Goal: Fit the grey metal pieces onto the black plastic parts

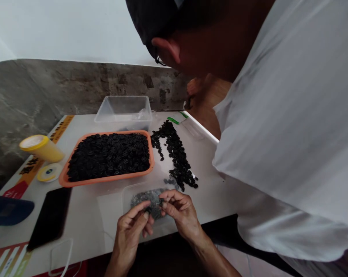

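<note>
Both forearms rise from the bottom edge, wrists bent inward. The left hand curls loosely, thumb extended toward its partner. The right hand meets it fingertip to fingertip (thumb and forefinger pinched together), palms angled downward, knuckles raised and close together.

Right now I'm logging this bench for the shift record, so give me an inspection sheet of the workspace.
Surface: white table with printed strips along its left edge.
Job's things: orange tray heaped with small black rings; loose black rings spilled to its right; shallow clear container of grey parts under the hands.
Clutter: yellow cup lying tilted, tape roll, black phone, empty clear tub.
Grippers: left hand and right hand pinch a small dark part together.
Cables: white cable at the near edge.
Surroundings: stone-look wall; a person in a white shirt leans in from the right.
</note>
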{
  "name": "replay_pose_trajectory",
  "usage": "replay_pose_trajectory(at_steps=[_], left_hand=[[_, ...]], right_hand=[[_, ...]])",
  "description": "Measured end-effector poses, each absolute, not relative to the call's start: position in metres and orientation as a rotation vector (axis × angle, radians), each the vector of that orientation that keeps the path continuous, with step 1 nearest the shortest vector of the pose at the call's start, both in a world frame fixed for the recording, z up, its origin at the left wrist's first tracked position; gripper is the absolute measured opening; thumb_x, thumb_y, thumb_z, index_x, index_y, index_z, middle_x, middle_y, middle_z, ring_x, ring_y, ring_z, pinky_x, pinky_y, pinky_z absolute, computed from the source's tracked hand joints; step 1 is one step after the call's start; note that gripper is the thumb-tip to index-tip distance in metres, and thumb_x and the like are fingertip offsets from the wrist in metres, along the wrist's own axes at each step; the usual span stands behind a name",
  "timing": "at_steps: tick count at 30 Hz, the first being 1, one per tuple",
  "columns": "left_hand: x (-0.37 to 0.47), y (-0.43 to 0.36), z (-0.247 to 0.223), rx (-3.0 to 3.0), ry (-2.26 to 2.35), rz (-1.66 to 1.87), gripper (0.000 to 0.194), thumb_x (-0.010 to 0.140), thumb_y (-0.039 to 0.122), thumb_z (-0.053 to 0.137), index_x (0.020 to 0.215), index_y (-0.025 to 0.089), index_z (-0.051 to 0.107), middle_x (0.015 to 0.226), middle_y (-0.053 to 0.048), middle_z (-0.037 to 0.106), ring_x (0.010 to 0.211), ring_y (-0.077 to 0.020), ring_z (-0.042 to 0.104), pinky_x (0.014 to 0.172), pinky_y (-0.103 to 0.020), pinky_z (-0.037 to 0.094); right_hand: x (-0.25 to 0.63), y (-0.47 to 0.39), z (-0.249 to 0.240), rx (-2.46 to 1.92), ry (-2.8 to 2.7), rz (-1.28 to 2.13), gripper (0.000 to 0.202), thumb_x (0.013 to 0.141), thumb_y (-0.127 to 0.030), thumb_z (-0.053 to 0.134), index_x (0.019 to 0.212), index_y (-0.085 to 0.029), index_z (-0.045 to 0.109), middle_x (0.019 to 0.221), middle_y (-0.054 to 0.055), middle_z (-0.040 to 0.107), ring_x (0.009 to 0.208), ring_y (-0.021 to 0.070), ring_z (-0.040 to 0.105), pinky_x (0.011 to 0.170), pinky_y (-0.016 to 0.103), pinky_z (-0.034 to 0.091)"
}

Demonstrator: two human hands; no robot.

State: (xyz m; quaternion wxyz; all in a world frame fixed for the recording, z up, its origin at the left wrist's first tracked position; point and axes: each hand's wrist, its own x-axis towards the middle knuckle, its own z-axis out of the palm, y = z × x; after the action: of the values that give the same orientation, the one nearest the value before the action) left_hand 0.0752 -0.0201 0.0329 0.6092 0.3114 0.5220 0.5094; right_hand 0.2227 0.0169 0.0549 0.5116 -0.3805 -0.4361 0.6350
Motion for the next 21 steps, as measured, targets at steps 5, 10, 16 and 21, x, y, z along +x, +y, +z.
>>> replay_pose_trajectory(at_steps=[5, 10, 16, 21], left_hand=[[0.067, -0.027, 0.036, 0.557, 1.077, 1.249, 0.033, 0.069, 0.03, 0.076, 0.1, 0.019, 0.073, 0.07, -0.005, 0.072, 0.058, -0.0143, 0.064, 0.053, -0.022, 0.05], [0.072, -0.033, 0.048, 0.613, 1.203, 1.311, 0.033, 0.063, 0.029, 0.08, 0.095, 0.021, 0.074, 0.071, -0.003, 0.074, 0.059, -0.0168, 0.068, 0.054, -0.024, 0.055], [0.079, -0.039, 0.052, 0.755, 1.38, 1.407, 0.032, 0.062, 0.034, 0.08, 0.09, 0.021, 0.074, 0.067, -0.001, 0.073, 0.056, -0.0137, 0.067, 0.056, -0.018, 0.056], [0.066, -0.04, 0.04, 0.966, 1.377, 1.365, 0.027, 0.066, 0.028, 0.077, 0.093, 0.023, 0.074, 0.07, 0.0, 0.074, 0.06, -0.0145, 0.07, 0.06, -0.017, 0.056]], right_hand=[[0.22, 0.011, 0.059, -0.888, -1.062, 1.583, 0.015, 0.075, -0.028, 0.073, 0.085, -0.018, 0.071, 0.066, -0.001, 0.064, 0.054, 0.0073, 0.056, 0.055, 0.018, 0.047], [0.219, 0.006, 0.067, -0.856, -1.09, 1.614, 0.014, 0.077, -0.027, 0.071, 0.087, -0.018, 0.07, 0.066, -0.001, 0.066, 0.056, 0.0077, 0.058, 0.057, 0.017, 0.048], [0.215, 0.003, 0.071, -0.721, -1.083, 1.68, 0.009, 0.083, -0.023, 0.066, 0.091, -0.02, 0.069, 0.068, -0.001, 0.067, 0.057, 0.0087, 0.063, 0.06, 0.02, 0.053], [0.214, 0.002, 0.063, -0.737, -1.122, 1.649, 0.01, 0.082, -0.023, 0.068, 0.091, -0.018, 0.069, 0.068, -0.001, 0.064, 0.057, 0.0068, 0.061, 0.061, 0.018, 0.051]])
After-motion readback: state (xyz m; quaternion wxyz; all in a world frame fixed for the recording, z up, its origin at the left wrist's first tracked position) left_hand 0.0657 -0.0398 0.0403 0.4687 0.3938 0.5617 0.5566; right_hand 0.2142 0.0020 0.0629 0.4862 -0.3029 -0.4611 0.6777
